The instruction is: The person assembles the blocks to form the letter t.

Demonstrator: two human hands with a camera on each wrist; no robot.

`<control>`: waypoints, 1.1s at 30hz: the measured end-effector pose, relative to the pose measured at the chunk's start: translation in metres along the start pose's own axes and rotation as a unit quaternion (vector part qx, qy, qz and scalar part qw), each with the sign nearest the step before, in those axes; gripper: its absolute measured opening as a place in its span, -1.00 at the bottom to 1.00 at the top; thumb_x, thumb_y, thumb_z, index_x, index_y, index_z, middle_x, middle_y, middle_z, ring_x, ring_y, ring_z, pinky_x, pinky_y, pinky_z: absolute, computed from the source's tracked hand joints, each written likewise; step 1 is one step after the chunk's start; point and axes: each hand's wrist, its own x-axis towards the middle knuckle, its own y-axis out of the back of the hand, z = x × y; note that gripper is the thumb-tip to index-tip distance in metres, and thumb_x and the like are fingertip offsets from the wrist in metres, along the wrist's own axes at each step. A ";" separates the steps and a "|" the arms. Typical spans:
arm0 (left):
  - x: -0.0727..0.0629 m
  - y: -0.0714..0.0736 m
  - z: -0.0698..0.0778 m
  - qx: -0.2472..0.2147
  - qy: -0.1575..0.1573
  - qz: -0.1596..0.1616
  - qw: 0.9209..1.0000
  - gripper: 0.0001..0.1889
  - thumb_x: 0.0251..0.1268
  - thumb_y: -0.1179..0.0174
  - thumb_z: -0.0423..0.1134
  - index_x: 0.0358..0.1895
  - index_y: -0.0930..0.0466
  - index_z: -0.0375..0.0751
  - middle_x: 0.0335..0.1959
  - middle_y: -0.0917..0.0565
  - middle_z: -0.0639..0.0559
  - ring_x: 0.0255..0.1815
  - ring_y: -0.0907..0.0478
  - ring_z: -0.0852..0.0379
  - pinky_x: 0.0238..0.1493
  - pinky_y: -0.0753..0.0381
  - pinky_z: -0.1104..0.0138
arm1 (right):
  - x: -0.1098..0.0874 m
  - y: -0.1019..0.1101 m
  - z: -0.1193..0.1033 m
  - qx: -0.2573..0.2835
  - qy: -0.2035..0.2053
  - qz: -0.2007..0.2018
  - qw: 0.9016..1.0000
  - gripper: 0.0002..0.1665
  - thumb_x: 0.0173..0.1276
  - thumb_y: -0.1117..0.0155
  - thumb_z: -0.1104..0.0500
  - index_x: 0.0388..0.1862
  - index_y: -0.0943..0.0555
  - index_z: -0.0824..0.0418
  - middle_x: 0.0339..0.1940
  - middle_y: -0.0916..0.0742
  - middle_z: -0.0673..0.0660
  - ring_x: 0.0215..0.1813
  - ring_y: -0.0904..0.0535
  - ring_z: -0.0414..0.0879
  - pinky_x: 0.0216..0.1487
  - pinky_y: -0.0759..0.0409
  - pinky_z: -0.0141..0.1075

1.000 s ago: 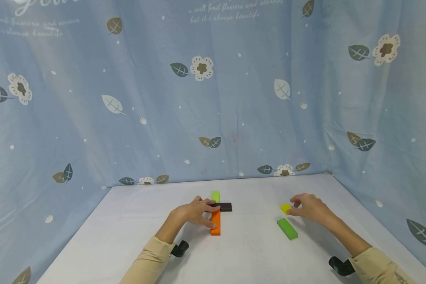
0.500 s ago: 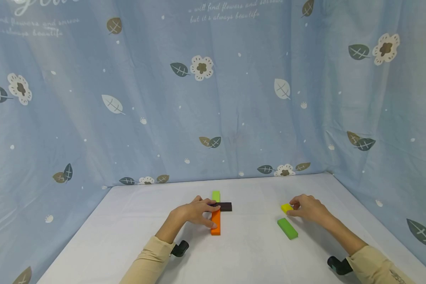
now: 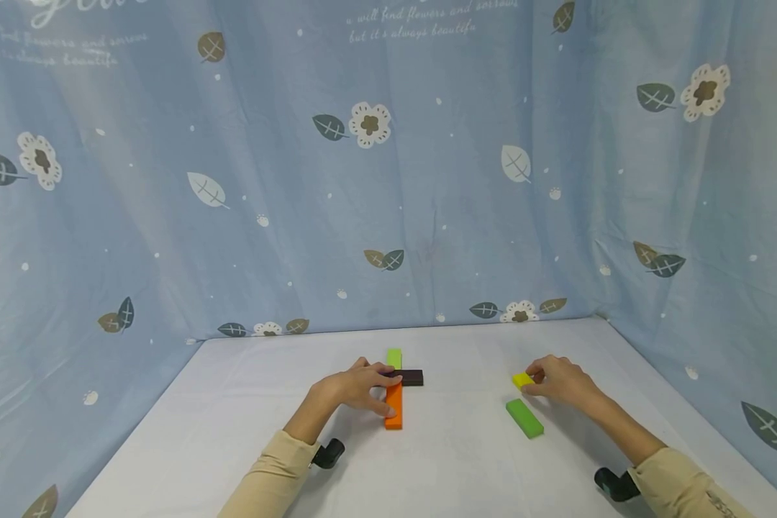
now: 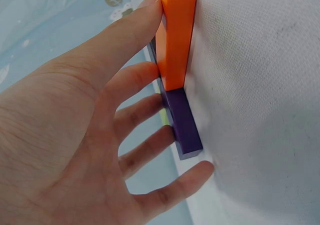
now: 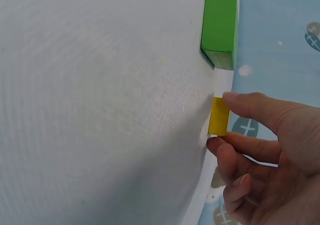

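My left hand rests over a cross of blocks, its fingers fairly straight. Its thumb touches the orange block, and its fingertips touch the dark purple block, which lies crosswise against the orange one's far end. Beyond that, a light green block points away from me. On the right, my right hand pinches a small yellow block between thumb and index finger; it appears to be still on the table. A longer green block lies nearer to me, apart from the yellow one.
White cloth covers the table. A blue patterned curtain hangs behind it and along both sides. Each wrist carries a small black camera, the left one low over the cloth.
My right thumb and index finger have drawn in around the yellow block, and the right forearm has shifted slightly left. My left hand and the other blocks stay put.
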 end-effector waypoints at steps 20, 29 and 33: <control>-0.002 0.000 0.001 -0.003 0.006 -0.002 1.000 -0.28 0.14 -0.33 0.21 0.40 -0.39 0.22 0.52 -0.25 0.14 0.28 -0.17 0.05 0.13 -0.46 0.01 | 0.003 -0.005 -0.002 0.006 -0.012 -0.001 1.000 -0.54 0.18 -0.45 0.14 -0.03 -0.66 0.41 -0.27 -0.74 0.14 -0.34 -0.56 -0.12 -0.39 -0.53 -0.29; -0.002 0.000 0.001 -0.003 0.008 -0.002 1.000 -0.28 0.14 -0.33 0.22 0.40 -0.39 0.23 0.51 -0.25 0.15 0.27 -0.18 0.06 0.12 -0.46 -0.01 | 0.002 -0.006 -0.003 0.006 -0.015 0.003 1.000 -0.54 0.18 -0.45 0.14 -0.02 -0.66 0.42 -0.25 -0.75 0.16 -0.32 -0.57 -0.11 -0.38 -0.55 -0.28; -0.002 0.000 0.001 0.001 0.008 -0.001 1.000 -0.29 0.14 -0.33 0.22 0.40 -0.39 0.23 0.51 -0.25 0.16 0.27 -0.18 0.06 0.12 -0.46 -0.01 | 0.002 -0.006 -0.003 0.003 -0.013 0.005 1.000 -0.54 0.18 -0.45 0.14 -0.02 -0.66 0.42 -0.25 -0.75 0.17 -0.30 -0.58 -0.10 -0.37 -0.55 -0.28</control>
